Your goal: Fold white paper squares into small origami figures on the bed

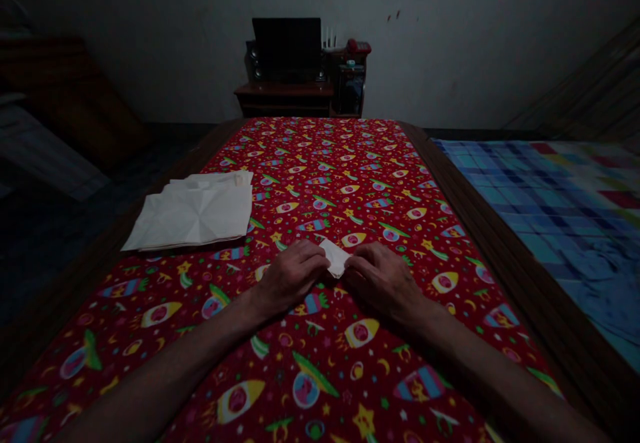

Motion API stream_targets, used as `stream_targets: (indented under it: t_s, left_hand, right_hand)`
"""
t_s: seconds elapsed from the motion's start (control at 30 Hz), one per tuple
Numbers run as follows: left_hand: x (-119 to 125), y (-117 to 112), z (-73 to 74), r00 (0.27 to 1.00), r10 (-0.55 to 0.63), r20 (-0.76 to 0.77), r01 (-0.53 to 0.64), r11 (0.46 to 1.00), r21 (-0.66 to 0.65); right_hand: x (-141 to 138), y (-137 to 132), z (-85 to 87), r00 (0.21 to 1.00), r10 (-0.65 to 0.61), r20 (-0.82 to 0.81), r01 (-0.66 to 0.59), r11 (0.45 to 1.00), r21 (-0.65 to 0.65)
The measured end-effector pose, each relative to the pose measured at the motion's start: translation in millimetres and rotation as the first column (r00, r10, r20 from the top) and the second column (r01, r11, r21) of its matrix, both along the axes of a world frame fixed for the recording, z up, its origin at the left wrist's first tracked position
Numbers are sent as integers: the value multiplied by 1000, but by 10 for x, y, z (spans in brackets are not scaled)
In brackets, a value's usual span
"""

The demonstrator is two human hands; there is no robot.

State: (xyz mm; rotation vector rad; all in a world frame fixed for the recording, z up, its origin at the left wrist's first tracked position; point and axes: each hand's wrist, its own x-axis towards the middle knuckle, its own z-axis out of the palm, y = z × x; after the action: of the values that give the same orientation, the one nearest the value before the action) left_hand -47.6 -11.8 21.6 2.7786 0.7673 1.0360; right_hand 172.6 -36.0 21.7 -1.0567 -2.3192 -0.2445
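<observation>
A small folded piece of white paper (336, 258) lies between my two hands, over the red patterned cloth (320, 189). My left hand (295, 271) pinches its left edge with thumb and fingers. On the opposite side, my right hand (383, 277) grips the right corner, its fingers closed and partly covering the paper. To the left rests a stack of creased white paper sheets (195, 213), apart from both hands. Fold lines meet near the middle of the top sheet.
Dark wooden edging (480, 229) runs along the cloth's sides. Beyond the far end stand a monitor (287, 46) on a wooden desk (285, 96) and a red telephone (359, 47). A blue checked cloth (540, 209) lies to the right. The room is dim.
</observation>
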Motion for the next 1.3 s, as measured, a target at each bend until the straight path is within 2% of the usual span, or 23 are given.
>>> stream_targets:
  t_s: [0.1, 0.3, 0.53, 0.67, 0.8, 1.13, 1.2, 1.3]
  left_hand:
    - [-2, 12, -15, 999, 22, 34, -21, 999, -37]
    - [24, 8, 27, 997, 54, 48, -56, 997, 46]
    - [89, -38, 117, 995, 60, -79, -42, 975, 220]
    - [97, -38, 132, 989, 52, -135, -18, 970, 241]
    - [82, -27, 100, 990, 74, -117, -43, 968, 249]
    - [100, -61, 103, 981, 65, -181, 1, 940, 343]
    - [91, -65, 71, 972, 68, -226, 14, 939, 343]
    - [71, -88, 18, 951, 35, -307, 50, 963, 264]
  right_hand:
    - [-27, -16, -6, 999, 36, -17, -37, 999, -17]
    - [-70, 16, 17, 999, -33, -41, 35, 998, 47]
    - [-86, -8, -5, 999, 38, -27, -36, 997, 70]
    - [-81, -16, -6, 998, 48, -33, -46, 997, 55]
    - [-73, -5, -2, 999, 33, -30, -30, 997, 72]
    - [-88, -84, 67, 988, 36, 153, -73, 968, 242]
    - [-80, -92, 56, 980, 29, 195, -76, 969, 234]
    - [-40, -101, 19, 972, 26, 232, -60, 988, 140]
